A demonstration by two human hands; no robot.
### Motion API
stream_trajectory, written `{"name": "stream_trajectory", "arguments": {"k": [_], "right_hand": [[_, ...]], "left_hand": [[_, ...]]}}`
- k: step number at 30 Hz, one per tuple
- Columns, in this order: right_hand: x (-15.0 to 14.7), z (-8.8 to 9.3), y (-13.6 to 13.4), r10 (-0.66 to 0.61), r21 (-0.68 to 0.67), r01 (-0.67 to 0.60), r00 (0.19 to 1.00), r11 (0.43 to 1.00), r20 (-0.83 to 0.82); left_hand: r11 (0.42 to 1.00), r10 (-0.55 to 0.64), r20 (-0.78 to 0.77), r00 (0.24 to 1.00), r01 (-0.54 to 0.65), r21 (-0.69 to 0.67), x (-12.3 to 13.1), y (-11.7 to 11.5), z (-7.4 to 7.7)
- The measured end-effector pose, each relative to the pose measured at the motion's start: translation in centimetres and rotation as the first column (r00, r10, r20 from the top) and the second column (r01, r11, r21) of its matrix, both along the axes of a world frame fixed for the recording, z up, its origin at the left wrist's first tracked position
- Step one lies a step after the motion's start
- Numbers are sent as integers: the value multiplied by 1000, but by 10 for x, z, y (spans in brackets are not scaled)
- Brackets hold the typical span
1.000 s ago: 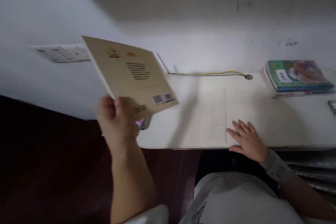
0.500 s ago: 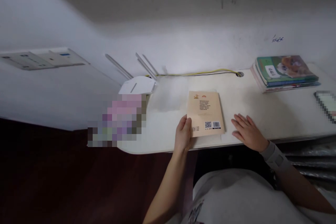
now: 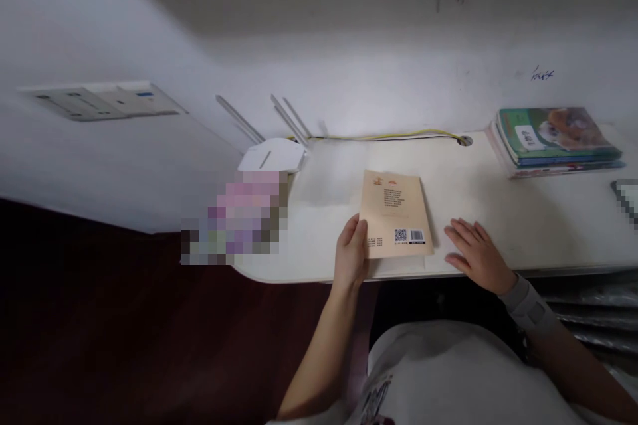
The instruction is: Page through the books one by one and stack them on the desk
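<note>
My left hand grips a cream-coloured book by its lower left corner, thumb on top and the other fingers hidden beneath. The book's back cover faces up, with lines of print, a QR code and a barcode. It appears tilted, its right edge casting a shadow on the white desk. To the right of the book, apart from it, my right hand lies palm down at the desk's front edge, fingers stretched out. A grey band circles that wrist.
A white router with antennas stands at the back left, beside a blurred pink and purple thing. A yellow cable runs to a hole in the desk. Stacked books lie at the back right. A partly blurred object sits at the right edge.
The whole view has shifted, so the desk and its things appear farther right. My left hand still holds the book, which looks slightly more tilted. My right hand remains flat.
</note>
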State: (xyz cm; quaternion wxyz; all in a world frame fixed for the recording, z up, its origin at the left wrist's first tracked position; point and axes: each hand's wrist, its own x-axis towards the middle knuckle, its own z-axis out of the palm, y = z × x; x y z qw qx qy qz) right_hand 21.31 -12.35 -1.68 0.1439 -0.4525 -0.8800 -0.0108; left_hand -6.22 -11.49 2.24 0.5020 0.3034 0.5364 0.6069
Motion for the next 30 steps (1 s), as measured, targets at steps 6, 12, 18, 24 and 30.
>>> {"name": "stream_trajectory", "arguments": {"k": [6,12,18,24,30], "right_hand": [[3,-9,-1,31,45,-31,999,999,-7],[5,-18,2,60,101,-60,998,993,-4],[4,-16,0,55,104,-54,999,993,-1],[-2,-10,-3,57,91,-56,998,994,-11],[-31,5,-9,194,71,-192,981,979,-23]], "left_hand": [[965,103,-412,905,10,263,-17,-7,41],[942,326,-836,441,-79,326,-48,-16,80],[875,320,-944,-78,-357,326,-108,-16,108],[867,20,-979,-201,-484,118,-176,10,74],[957,-60,-992,-112,-289,-26,-201,21,14]]}}
